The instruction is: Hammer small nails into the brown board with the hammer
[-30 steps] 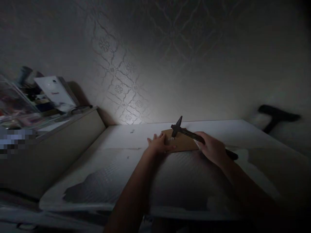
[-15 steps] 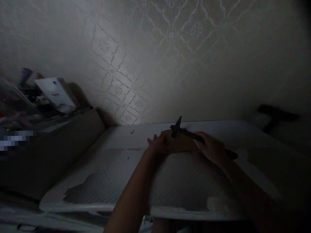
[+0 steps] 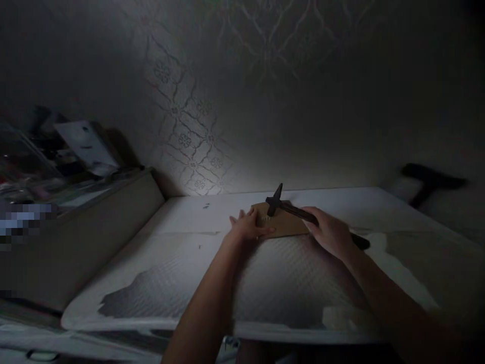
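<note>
A brown flat piece (image 3: 286,226), like cardboard or wood, lies on the white worktop (image 3: 189,215) near the wall. My left hand (image 3: 248,226) rests on its left end with fingers spread, the thumb lying along its near edge. Beside that hand, small pale marks or bits show on the piece; they are too small to make out. My right hand (image 3: 330,232) is wrapped round the handle of a dark hammer (image 3: 275,201). The hammer's head is over the upper left part of the piece; whether it touches is unclear.
On the left, a raised cabinet (image 3: 113,222) carries a white box (image 3: 86,144) and mixed clutter. A dark T-shaped object (image 3: 432,182) is at the right by the patterned wall. Small dark bits lie on the worktop left of my left hand.
The light has shifted: the wall is darker and the worktop brighter. The hammer and both hands have hardly moved, and my left thumb shows more clearly on the brown piece.
</note>
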A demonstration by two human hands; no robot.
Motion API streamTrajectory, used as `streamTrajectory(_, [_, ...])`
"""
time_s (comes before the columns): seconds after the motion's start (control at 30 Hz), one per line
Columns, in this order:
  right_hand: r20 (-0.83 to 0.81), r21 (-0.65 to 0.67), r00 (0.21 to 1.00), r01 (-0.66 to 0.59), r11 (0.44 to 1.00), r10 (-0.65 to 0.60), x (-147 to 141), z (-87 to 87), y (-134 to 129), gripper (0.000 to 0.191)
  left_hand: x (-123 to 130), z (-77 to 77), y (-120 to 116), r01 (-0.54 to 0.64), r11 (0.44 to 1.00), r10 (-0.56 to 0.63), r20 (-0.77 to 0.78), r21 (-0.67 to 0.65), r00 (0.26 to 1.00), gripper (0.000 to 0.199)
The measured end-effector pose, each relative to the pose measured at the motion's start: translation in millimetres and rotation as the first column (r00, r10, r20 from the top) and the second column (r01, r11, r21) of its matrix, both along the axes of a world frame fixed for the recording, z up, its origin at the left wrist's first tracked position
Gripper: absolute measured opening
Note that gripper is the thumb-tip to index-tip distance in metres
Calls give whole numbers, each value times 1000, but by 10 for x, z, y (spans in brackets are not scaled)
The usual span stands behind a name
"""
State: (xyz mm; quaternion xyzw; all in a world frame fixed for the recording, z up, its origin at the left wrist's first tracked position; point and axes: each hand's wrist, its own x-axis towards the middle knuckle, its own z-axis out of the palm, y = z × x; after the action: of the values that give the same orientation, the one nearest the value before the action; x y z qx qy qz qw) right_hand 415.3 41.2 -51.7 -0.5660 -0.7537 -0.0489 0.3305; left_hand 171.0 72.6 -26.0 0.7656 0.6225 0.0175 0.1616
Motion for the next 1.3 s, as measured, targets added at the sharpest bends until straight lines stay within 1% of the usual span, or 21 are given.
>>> streamTrajectory(0.1, [-14, 15, 999, 33, 999, -33, 4, -1, 4, 34, 4, 8, -5, 5, 1000, -5, -16, 4, 1000, 97])
streamTrajectory(0.23, [-6, 0, 1000, 20, 1000, -20, 4, 0, 5, 34, 13, 16, -6, 7, 1000, -7, -48, -10, 999, 95])
streamTrajectory(0.4, [-19, -5, 999, 34, 999, -34, 7, -6, 9, 33, 7, 2, 4, 5, 1000, -5, -33, -16, 999, 98])
streamTrajectory(0.57, [-4, -21, 1000, 19, 1000, -19, 0, 2, 4, 31, 7, 8, -2, 8, 1000, -8, 1, 1, 1000, 93])
streamTrajectory(0.7, [-13, 0, 999, 47, 999, -47, -2, 10, 3, 33, 15, 32, -21, 8, 1000, -8, 4, 4, 1000, 92])
streamTrajectory(0.87, [13, -43, 999, 44, 998, -43, 6, 6, 9, 33, 21, 27, -22, -3, 1000, 3, -15, 7, 1000, 93])
streamTrajectory(1.0, [-8, -22, 999, 41, 999, -41, 7, 3, 9, 35, 25, 15, -13, 1, 1000, -1, -15, 9, 1000, 95])
streamTrajectory(1.2, [-28, -81, 999, 37, 996, -39, 9, 5, 18, 34, 25, 7, -5, 0, 1000, 0, -29, 14, 1000, 92])
streamTrajectory(1.3, [-55, -58, 998, 29, 998, -33, 46, 8, 45, 34, 23, 2, 1, 7, 1000, -7, -22, 9, 1000, 92])
